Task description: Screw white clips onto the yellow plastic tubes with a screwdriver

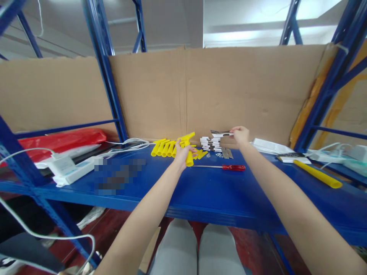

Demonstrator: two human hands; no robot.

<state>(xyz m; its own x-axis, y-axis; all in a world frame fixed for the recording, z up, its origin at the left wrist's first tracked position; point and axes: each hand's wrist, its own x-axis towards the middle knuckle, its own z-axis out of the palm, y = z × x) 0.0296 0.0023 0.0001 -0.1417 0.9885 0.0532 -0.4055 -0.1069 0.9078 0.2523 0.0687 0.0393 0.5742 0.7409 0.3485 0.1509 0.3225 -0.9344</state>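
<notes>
My left hand (180,155) is closed around a yellow plastic scraper handle (189,159) with a wide flat head, held above the shelf. Beside it, several similar yellow handles (162,149) lie in a row. Out to the right, my right hand (241,135) pinches a flat black-and-white packet (219,134) over a stack of similar packets (210,144). Small yellow pieces (202,154), tiny metal bits (218,155) and grey metal plates (227,153) lie just in front of the stack. A screwdriver (233,167) with a red handle rests crosswise nearer to me.
A cardboard sheet (229,84) backs the blue shelf (212,194), with blue posts on both sides. At left lie a white power strip (76,172), cables and a red bag (63,143). A yellow tube (318,173) sits at right. A blurred patch covers something left of centre.
</notes>
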